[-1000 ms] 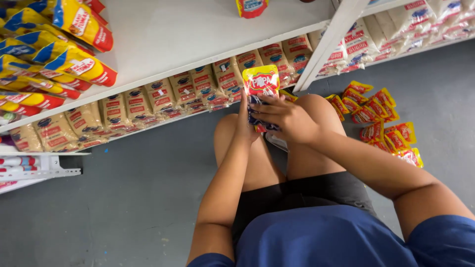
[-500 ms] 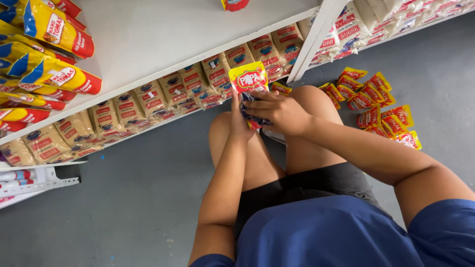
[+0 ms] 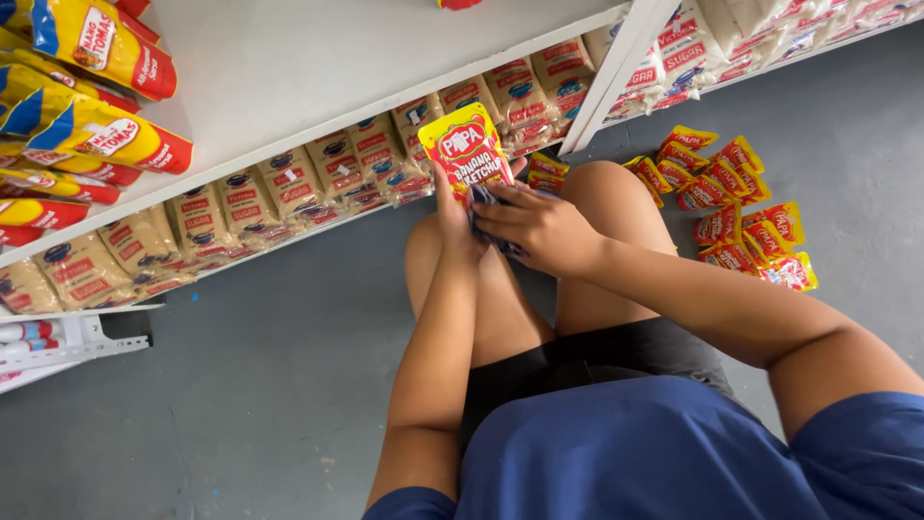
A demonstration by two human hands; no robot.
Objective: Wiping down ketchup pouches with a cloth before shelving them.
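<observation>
White shelf (image 3: 318,87) just beyond hands; loose pouch pile (image 3: 741,207) on floor right of right hand (image 3: 544,226), easy to kick. Left hand (image 3: 452,207) grips yellow-red sauce pouch (image 3: 469,149) upright; right hand closed on dark cloth (image 3: 491,207) against it; slick pouch may slip

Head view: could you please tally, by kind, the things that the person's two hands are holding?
Red and yellow pouch: 1, upright in the grip of the left hand
Dark cloth: 1, pressed against the pouch by the right hand
Total: 2
</observation>
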